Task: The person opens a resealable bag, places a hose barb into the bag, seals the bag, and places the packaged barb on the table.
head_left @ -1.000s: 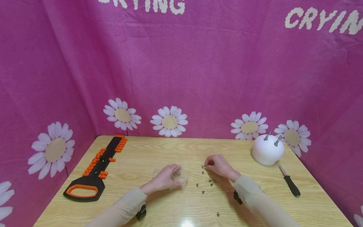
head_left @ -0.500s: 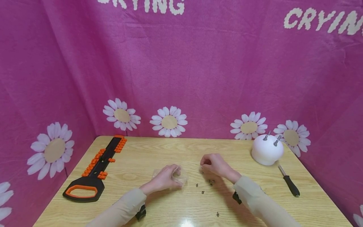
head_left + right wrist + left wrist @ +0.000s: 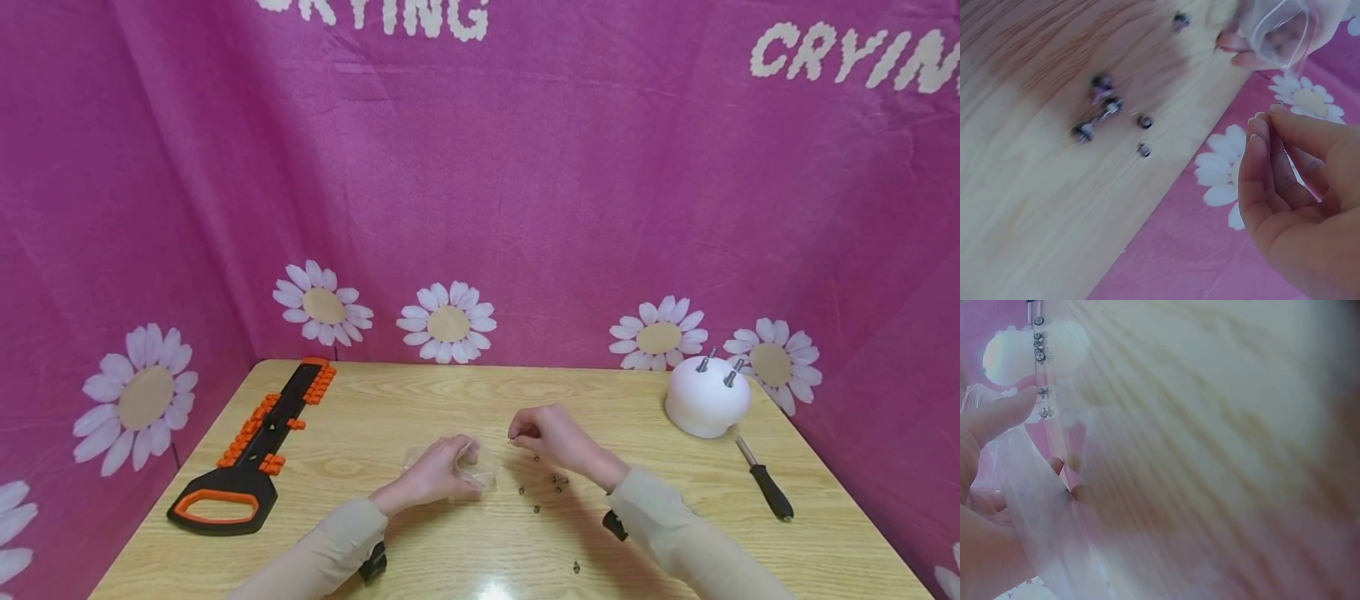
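Note:
My left hand (image 3: 431,471) holds a clear plastic bag (image 3: 487,471) low over the table, its mouth spread toward the right. In the right wrist view, the bag's (image 3: 1329,47) opening shows, with the left fingers behind it. My right hand (image 3: 558,437) is just right of the bag, apart from it. Thumb and fingertips there pinch a tiny metal screw (image 3: 1280,103), mostly hidden by the fingers. Several similar small screws (image 3: 558,481) lie scattered on the wood in front of the right hand, and a lone screw (image 3: 577,567) lies nearer the front.
A screwdriver (image 3: 771,492) with a black handle lies at the right. Behind it stands a white rounded object (image 3: 705,404) with metal posts on top. Along the table's (image 3: 390,392) left side lies a long black and orange tool (image 3: 221,500). A pink curtain (image 3: 525,208) hangs behind.
My right hand has picked a small screw off the table and moved left toward the bag with it. The left hand and the bag have stayed in place.

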The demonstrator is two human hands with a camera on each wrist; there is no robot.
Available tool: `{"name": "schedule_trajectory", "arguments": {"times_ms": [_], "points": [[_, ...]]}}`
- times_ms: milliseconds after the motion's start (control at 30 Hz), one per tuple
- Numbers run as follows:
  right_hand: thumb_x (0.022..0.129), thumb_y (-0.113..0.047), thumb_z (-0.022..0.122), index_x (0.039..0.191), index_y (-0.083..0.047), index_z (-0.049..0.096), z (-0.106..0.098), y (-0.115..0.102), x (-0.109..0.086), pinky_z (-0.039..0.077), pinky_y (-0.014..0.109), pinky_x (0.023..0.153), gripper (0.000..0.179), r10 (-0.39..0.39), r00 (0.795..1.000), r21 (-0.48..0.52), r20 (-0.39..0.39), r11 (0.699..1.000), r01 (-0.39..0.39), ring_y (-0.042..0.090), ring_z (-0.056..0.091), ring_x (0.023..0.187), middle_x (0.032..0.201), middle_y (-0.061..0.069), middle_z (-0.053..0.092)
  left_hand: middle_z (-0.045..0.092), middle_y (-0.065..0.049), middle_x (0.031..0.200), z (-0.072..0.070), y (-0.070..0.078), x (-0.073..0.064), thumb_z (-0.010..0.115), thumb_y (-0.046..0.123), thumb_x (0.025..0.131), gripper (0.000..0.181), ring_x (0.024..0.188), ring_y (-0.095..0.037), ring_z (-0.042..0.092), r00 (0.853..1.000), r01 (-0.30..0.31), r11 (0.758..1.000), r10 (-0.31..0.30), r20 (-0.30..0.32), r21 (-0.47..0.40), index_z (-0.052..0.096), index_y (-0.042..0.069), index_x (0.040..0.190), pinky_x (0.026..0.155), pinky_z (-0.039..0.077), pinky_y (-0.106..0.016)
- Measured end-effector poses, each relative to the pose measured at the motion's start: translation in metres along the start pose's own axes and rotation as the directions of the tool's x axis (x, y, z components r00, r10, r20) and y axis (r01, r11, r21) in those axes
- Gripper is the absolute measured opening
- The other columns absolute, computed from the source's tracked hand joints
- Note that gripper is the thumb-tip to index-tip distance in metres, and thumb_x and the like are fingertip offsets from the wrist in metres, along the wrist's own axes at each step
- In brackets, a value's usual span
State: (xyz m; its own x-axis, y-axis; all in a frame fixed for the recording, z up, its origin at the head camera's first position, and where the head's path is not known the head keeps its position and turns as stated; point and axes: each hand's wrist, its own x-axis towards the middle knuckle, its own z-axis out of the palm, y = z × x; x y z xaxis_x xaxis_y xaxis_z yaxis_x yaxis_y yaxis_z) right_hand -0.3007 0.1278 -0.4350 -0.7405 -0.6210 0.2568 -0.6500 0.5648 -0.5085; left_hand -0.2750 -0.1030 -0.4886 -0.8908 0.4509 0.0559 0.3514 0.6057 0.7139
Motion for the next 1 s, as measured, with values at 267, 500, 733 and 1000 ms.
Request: {"name": "schedule_trajectory", "arguments": {"times_ms": [267,500,733,1000], "points": [[0.087,-0.002,0.072,0.084,-0.006,0.071,0.004,-0.016,0.004,0.053,0.015,0.066,0.005,-0.069,0.998,-0.017,0.005,0.997,0.069,0.004,0.066,0.071,0.079,0.004,0.074,0.070,-0.012,0.106,0.000,0.000,0.001,0.086,0.018,0.076,0.056,0.105,-0.028,0.060,0.999,-0.034,0.999,0.035,-0.015,0.009,0.059,-0.003,0.120,0.095,0.049,-0.046],[0.087,-0.001,0.072,0.085,-0.005,0.071,0.012,-0.026,0.009,0.053,0.014,0.068,0.005,-0.083,0.995,-0.015,0.048,0.996,0.084,0.005,0.068,0.074,0.082,0.005,0.075,0.071,-0.012,0.103,0.002,-0.001,0.000,0.086,0.019,0.075,0.054,0.102,-0.027,0.061,0.996,-0.076,0.997,0.077,-0.046,0.028,0.059,-0.004,0.117,0.092,0.050,-0.045],[0.088,0.001,0.070,0.089,-0.001,0.073,0.021,-0.032,0.012,0.053,0.012,0.068,0.003,-0.080,0.994,0.015,0.079,0.997,0.079,0.008,0.069,0.075,0.085,0.009,0.076,0.070,-0.010,0.103,0.001,0.001,-0.001,0.085,0.020,0.077,0.044,0.101,-0.025,0.060,0.997,-0.070,0.997,0.072,-0.040,0.043,0.062,0.002,0.110,0.087,0.049,-0.038],[0.088,0.001,0.069,0.091,0.001,0.073,0.016,-0.029,0.012,0.054,0.015,0.070,0.005,-0.055,0.996,0.031,0.066,0.998,0.053,0.009,0.069,0.077,0.087,0.009,0.076,0.070,-0.012,0.103,0.000,0.001,-0.002,0.084,0.020,0.077,0.048,0.100,-0.026,0.060,0.997,-0.071,0.996,0.073,-0.036,0.063,0.060,-0.001,0.112,0.088,0.049,-0.041]]}}
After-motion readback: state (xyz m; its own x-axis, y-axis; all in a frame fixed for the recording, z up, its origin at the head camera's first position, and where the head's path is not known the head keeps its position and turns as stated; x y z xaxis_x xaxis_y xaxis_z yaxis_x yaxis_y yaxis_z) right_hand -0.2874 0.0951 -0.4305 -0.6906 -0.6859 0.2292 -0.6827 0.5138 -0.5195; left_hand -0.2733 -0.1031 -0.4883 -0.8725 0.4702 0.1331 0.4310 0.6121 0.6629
